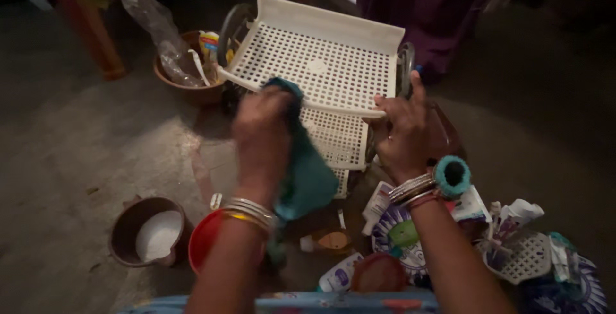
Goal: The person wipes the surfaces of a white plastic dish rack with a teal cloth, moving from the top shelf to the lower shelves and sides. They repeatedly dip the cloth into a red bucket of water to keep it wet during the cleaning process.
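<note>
- The left hand [262,128], blurred, is closed around a teal cloth [308,173] and presses it on the front rim of a white perforated plastic rack shelf [317,63].
- The right hand [403,128] grips that rim at 3 o'clock, thumb up.
- The shelf sits at centre, tilted.
- A brown bowl [192,89] stands at 10 o'clock.
- A brown mug [131,224] of white powder sits at 8 o'clock.
</note>
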